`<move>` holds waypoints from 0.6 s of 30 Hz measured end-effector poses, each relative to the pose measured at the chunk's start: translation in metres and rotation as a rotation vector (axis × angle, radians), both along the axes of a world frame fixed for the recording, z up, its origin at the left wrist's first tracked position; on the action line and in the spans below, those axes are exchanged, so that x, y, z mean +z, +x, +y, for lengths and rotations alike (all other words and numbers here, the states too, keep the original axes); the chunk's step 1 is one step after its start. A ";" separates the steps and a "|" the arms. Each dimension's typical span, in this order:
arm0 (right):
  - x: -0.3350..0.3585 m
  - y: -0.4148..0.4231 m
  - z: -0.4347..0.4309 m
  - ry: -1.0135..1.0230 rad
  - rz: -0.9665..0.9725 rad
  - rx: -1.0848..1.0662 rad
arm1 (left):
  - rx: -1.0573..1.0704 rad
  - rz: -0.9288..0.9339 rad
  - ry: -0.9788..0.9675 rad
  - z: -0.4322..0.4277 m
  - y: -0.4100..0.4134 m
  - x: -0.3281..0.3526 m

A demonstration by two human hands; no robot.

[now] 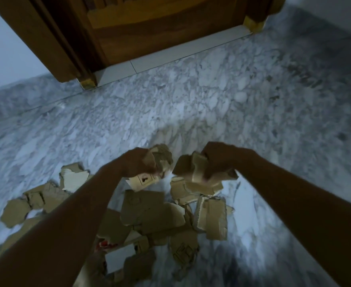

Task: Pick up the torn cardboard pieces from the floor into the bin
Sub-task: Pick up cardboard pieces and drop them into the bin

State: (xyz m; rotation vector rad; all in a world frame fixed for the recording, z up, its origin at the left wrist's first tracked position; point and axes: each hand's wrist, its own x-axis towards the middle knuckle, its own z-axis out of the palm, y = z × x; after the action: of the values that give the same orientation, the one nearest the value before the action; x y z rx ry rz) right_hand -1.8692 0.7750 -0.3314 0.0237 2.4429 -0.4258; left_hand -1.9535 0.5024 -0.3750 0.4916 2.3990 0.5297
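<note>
A person crouched over a marble floor (191,104) lifts two fistfuls of torn cardboard. The left hand (138,163) has its fingers curled tight around a wad of scraps (162,160), one printed piece (143,181) hanging below the fist. The right hand (218,160) is clamped on a second bundle (193,169) of folded brown strips. Both fists hang above the heap (160,212), which lies spread on the floor beneath and between the forearms, with more pieces (35,200) trailing off to the left. A wooden door (160,27) stands closed beyond.

No bin shows in this view, so where the loads must go cannot be told from here. The step in hand looks like the carry, with most of the pile yet to be cleared. Done well, it means keeping both grips firm until each fist is over the bin's mouth, since the dangling printed piece seems the likeliest to slip. Pinching it in, or tucking it against the wad, would likely save a second stoop. Releasing one hand at a time should keep light scraps from fluttering wide.
</note>
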 end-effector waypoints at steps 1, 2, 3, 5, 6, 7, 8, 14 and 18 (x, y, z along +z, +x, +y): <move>-0.010 0.004 -0.008 0.042 -0.022 0.052 | -0.032 0.025 -0.022 0.005 0.008 -0.010; -0.021 0.010 -0.016 0.097 -0.048 0.112 | -0.044 0.049 -0.037 0.009 0.014 -0.022; -0.033 0.016 -0.022 0.141 -0.059 0.162 | -0.037 0.075 -0.051 0.014 0.021 -0.029; -0.055 0.023 -0.029 0.180 0.000 0.211 | -0.010 0.141 -0.063 0.020 0.027 -0.038; -0.062 0.024 -0.030 0.192 0.041 0.221 | -0.029 0.163 -0.061 0.021 0.027 -0.041; -0.066 0.024 -0.031 0.201 0.067 0.235 | -0.065 0.178 -0.057 0.022 0.026 -0.041; -0.069 0.023 -0.032 0.202 0.071 0.245 | -0.092 0.177 -0.048 0.020 0.024 -0.043; -0.066 0.017 -0.036 0.172 -0.016 0.178 | -0.067 0.145 -0.124 0.020 0.024 -0.041; -0.061 0.018 -0.036 0.220 0.029 0.222 | -0.071 0.196 -0.139 0.026 0.025 -0.037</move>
State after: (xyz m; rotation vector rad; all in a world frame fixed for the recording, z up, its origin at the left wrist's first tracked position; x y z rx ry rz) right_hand -1.8516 0.7386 -0.3920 -0.1590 2.4753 -0.0589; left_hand -1.9283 0.5283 -0.4116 0.5884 2.5717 0.2923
